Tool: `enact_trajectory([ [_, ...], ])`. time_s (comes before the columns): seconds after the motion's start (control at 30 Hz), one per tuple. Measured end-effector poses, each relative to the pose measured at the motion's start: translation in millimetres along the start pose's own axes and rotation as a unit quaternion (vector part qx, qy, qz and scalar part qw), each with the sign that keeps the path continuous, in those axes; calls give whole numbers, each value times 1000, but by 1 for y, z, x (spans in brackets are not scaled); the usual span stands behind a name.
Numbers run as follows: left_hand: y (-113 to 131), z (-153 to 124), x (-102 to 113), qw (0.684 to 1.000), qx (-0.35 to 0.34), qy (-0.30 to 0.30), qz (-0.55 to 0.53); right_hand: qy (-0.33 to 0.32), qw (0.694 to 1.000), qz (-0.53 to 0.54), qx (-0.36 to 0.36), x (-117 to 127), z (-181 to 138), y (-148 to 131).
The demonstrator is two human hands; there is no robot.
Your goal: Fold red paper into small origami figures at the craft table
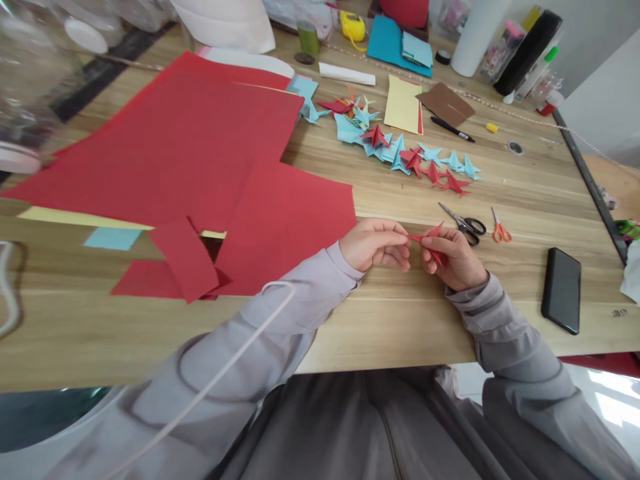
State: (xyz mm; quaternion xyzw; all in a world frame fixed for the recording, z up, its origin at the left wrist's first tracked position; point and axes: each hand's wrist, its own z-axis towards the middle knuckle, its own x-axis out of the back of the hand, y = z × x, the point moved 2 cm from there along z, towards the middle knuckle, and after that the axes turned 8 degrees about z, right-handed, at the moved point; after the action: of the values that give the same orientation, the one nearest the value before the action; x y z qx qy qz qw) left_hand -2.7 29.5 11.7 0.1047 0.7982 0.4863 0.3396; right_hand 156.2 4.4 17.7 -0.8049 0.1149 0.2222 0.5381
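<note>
Both hands meet above the tabletop (400, 320): the left hand (376, 244) and the right hand (453, 257) each pinch with their fingers the small red folded paper (426, 239), near the black scissors (465, 223).

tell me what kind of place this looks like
Probably a home or studio craft table for paper folding: red paper sheets, a row of folded paper shapes and black scissors lie on the wooden table.

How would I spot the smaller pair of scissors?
Start at the black phone near the table's right edge. Up and left of it lie two pairs of scissors; the small scissors are the right-hand pair, with orange handles, unlike the black-handled scissors.
</note>
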Motion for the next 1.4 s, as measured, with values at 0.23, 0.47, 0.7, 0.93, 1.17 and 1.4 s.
enact_trajectory([
  [0.23,3,-4,-8,991,-55,76,92,-17,999,-29,0,-1,0,1],
  [0.47,3,-1,1,985,-80,140,60,0,999,-33,10,1,-1,0],
  [0.7,4,-2,-6,984,-77,109,118,-21,995,-92,29,-2,-2,3],
  [0.93,3,-2,-6,985,-85,95,117,-49,987,-142,54,-1,-3,2],
  [1.17,3,-2,-4,987,-86,113,69,-29,982,-160,96,-3,-5,0],
  [1.4,4,-2,-4,987,-74,100,103,-10,963,-230,139,-5,-6,0],
])
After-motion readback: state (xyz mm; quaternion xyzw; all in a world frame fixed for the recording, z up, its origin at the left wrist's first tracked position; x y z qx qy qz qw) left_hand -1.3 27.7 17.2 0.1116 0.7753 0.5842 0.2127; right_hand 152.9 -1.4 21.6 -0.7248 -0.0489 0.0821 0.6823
